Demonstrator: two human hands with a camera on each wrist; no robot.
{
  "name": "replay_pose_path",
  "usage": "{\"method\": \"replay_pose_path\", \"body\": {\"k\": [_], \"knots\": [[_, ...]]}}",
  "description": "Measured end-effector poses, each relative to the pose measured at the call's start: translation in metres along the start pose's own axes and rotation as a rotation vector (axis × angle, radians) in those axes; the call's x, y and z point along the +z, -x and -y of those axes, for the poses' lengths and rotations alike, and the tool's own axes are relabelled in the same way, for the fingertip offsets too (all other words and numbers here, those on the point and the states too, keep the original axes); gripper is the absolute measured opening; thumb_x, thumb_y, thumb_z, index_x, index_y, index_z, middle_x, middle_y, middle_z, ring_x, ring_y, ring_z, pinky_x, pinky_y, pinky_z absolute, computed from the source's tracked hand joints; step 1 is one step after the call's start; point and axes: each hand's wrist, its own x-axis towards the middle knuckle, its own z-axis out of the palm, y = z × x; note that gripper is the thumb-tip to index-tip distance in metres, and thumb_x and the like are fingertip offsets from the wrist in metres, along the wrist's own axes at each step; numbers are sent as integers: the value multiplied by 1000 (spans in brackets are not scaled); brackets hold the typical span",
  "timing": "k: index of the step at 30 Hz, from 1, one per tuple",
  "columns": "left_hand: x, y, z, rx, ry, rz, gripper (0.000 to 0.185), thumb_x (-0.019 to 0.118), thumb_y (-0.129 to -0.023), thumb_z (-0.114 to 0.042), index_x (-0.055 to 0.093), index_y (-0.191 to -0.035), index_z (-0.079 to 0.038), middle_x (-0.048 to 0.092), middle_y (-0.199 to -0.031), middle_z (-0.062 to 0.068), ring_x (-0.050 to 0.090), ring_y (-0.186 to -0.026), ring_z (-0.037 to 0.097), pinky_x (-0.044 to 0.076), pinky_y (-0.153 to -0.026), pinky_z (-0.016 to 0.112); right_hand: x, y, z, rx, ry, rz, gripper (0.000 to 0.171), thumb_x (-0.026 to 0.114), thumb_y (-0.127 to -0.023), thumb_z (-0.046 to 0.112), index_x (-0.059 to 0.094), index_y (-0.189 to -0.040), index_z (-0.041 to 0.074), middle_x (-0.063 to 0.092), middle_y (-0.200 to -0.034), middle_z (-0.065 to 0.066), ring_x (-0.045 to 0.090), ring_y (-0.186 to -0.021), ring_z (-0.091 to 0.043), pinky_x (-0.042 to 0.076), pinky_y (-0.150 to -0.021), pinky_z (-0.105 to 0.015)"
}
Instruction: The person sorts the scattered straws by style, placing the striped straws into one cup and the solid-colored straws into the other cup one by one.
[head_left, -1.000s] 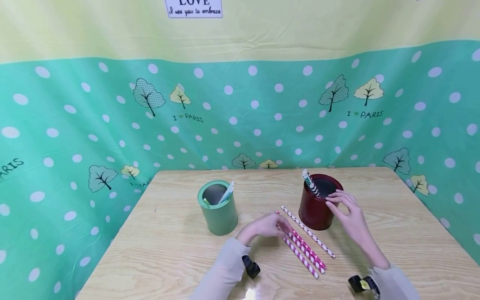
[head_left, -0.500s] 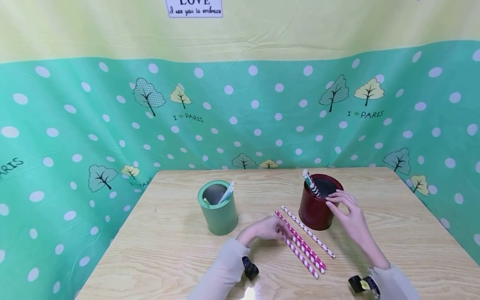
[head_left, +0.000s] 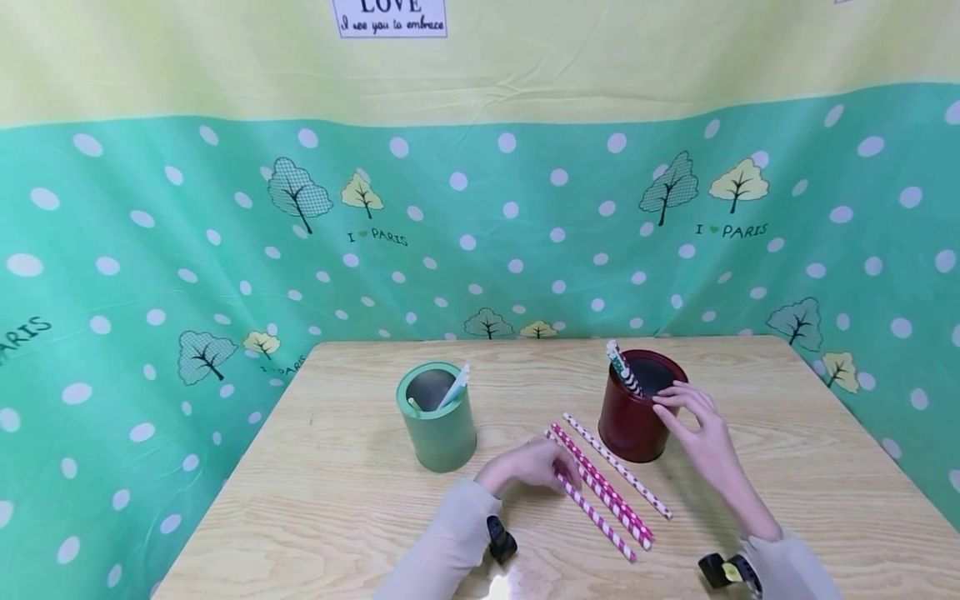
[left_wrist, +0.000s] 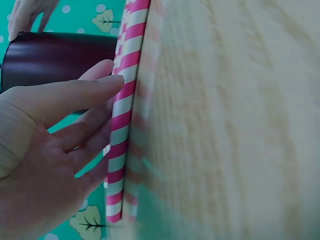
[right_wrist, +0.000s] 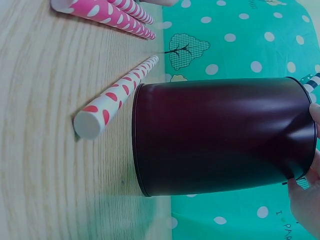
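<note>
Closest in, two pale sleeves come up from the bottom edge onto the wooden worktop, each wrist wearing a small black camera. The left hand lies low on the wood with its fingers nearly straight, tips laid against the near end of a pink-and-white striped straw. The wrist view shows fingertips pressing along that straw; this grip is loose and extended, closed round nothing.

Just beside that straw lies a pink straw with white dots, running parallel, and a little further right a white straw with red dots slants the same way, its far end just beside the base of the dark red can. All three lie flat on the wood between the two hands.

The right hand is up at the red can, fingers curled over its rim on the near right side; the grip is on the can's edge. Patterned straws stand inside it, leaning left.

Well apart to the left stands a green can, upright, with a pale straw leaning in it.

Beyond, a green dotted cloth with trees, yellow above.
</note>
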Motion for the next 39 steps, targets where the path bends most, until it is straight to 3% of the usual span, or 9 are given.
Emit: {"method": "replay_pose_path", "body": {"k": [6, 10, 14, 17, 24, 32, 36, 39], "knots": [[5, -2, 0, 9, -25, 22, 20, 67, -69, 5, 69, -85, -7, 62, -82, -3, 49, -69, -2, 40, -66, 9, -5, -1, 11, -31, -38, 9, 19, 65, -80, 20, 65, -98, 24, 57, -107, 6, 35, -119, -11, 19, -101, -21], [7, -3, 1, -10, -44, 32, 21, 66, -69, 6, 70, -84, -8, 60, -78, -6, 46, -66, -2, 38, -63, 8, -12, -3, 42, -22, -82, 34, 17, 64, -81, 16, 66, -98, 16, 58, -107, 0, 35, -120, -15, 19, -103, -27], [8, -4, 1, 13, -69, 37, 20, 66, -69, 6, 70, -83, -8, 59, -74, -7, 43, -64, -3, 37, -60, 8, -7, -2, 28, -4, -49, 19, 19, 64, -80, 12, 66, -97, 19, 58, -105, 2, 36, -118, -16, 21, -101, -26], [8, -3, 1, 18, -88, 31, 20, 67, -69, 5, 71, -83, -8, 58, -73, -8, 42, -62, -3, 37, -59, 8, -1, 1, 1, -16, -18, -5, 21, 66, -79, 16, 65, -97, 27, 57, -105, 8, 36, -118, -11, 21, -99, -19], [8, -2, 0, -31, -106, 1, 19, 68, -69, 4, 71, -82, -11, 59, -77, -10, 47, -67, -4, 37, -64, 8, -1, 1, 0, 13, -5, 4, 21, 66, -79, 19, 64, -98, 29, 56, -107, 10, 35, -119, -10, 20, -99, -19], [7, 0, -3, -43, -148, -23, 19, 69, -68, 2, 70, -80, -13, 61, -77, -10, 48, -69, -3, 36, -66, 8, 0, 0, 2, -2, -17, 4, 22, 65, -80, 17, 64, -99, 28, 57, -107, 9, 36, -119, -11, 20, -99, -20], [6, 1, -3, -15, -153, -60, 19, 70, -68, -1, 70, -81, -14, 61, -78, -10, 47, -68, -4, 36, -66, 8, 0, -1, 1, -4, -17, 0, 22, 66, -79, 17, 64, -98, 28, 56, -107, 9, 36, -118, -11, 21, -99, -20], [4, 3, -3, 23, -101, -99, 19, 70, -67, 0, 70, -82, -12, 63, -78, -8, 47, -66, -3, 37, -64, 8, 0, 0, 0, -4, -13, -4, 22, 66, -79, 17, 65, -98, 28, 57, -106, 9, 36, -118, -11, 21, -99, -19]]}}
